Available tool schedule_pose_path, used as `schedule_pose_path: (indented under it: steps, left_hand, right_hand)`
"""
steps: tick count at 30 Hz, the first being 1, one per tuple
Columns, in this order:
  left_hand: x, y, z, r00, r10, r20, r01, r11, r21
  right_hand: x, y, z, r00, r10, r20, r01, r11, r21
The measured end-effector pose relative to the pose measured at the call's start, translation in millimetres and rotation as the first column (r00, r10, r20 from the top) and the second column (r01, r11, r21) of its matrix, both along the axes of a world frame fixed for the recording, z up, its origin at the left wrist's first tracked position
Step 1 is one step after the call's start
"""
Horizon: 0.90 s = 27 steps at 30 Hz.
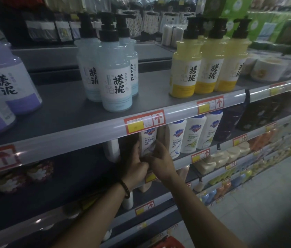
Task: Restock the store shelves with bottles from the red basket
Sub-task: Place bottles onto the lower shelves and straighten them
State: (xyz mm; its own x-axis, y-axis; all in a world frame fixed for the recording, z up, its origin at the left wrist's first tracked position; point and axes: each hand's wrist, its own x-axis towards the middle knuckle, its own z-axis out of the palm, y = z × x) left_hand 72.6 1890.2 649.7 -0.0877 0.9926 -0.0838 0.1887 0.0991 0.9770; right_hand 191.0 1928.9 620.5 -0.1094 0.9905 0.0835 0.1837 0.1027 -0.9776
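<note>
Gripping white bottle [148, 142] low with left hand [137, 166] and right hand [161, 162], both curled about its base, on the second shelf [227, 144], left end of matching bottles [176, 138]. Red basket [170, 243] near, below.

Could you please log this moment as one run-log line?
step: shelving | white bottle: upright at second shelf, beside matching bottles | left hand, right hand: both grip it | red basket: bottom edge

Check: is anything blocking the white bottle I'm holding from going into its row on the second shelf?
Nothing visible does. The left hand and right hand hold the white bottle at the shelf front, beside the row of white bottles. The upper shelf's price rail hides its top, so headroom there cannot be judged.
</note>
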Motion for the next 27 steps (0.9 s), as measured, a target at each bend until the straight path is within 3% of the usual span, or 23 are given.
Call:
schedule_pose_path:
  steps: [20,27]
  left_hand:
    - [4.0,-3.3,3.0,0.999,0.013,-0.044,-0.012,1.0,0.021]
    - [2.1,-4.8,-0.6,1.0,0.019,-0.025,-0.018,0.999,0.037]
  right_hand:
    - [1.1,-4.7,2.0,1.0,0.006,-0.02,-0.007,0.999,-0.047]
    - [-2.8,-5.5,-1.6,0.997,-0.057,0.053,0.063,0.992,-0.11]
